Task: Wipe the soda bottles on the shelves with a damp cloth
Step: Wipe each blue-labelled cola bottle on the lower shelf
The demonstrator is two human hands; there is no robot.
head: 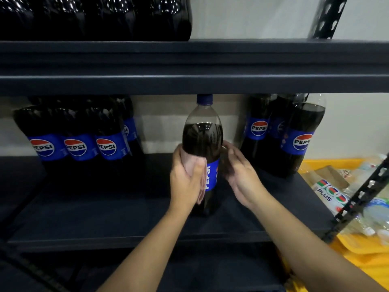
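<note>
Both hands work one bottle [203, 142] standing mid-shelf [126, 218]: left hand [186, 178] wraps a pink cloth [194, 165] around its side to wipe, right hand [240, 173], fingers relaxed, steadies it. Farther back, more bottles [75, 140] wait.

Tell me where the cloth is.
The pink cloth is pressed by the left hand against the left side of the middle Pepsi bottle.

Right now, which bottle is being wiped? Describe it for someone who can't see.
On the dark metal lower shelf, look in the gap between two Pepsi clusters. The lone blue-capped cola bottle stands there, its label turned sideways, a pink cloth pressed against it.
</note>
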